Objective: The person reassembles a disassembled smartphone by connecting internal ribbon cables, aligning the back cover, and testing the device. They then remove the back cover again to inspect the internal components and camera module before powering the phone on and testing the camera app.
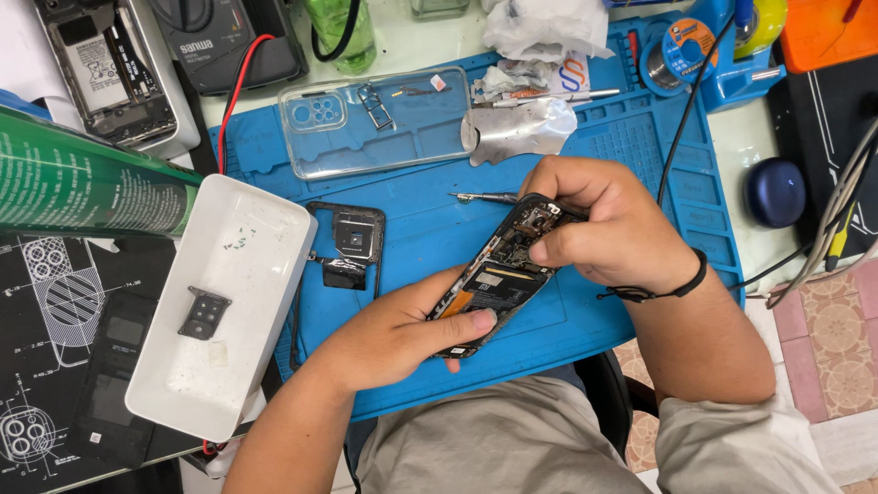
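Head view: the left hand (pixel 393 334) grips the lower end of an opened smartphone (pixel 501 274), fingers wrapped beneath it and thumb pressed on its edge. The right hand (pixel 599 224) closes around the upper end, fingertips pinched at the exposed camera area. The phone is held tilted just above a blue silicone repair mat (pixel 640 146). On the mat lie a clear phone case (pixel 366 123), a black inner frame (pixel 347 242) and a screwdriver (pixel 485 197). A white tray (pixel 229 302) overlaps the mat's left edge. Patterned floor tiles (pixel 841 348) show at right.
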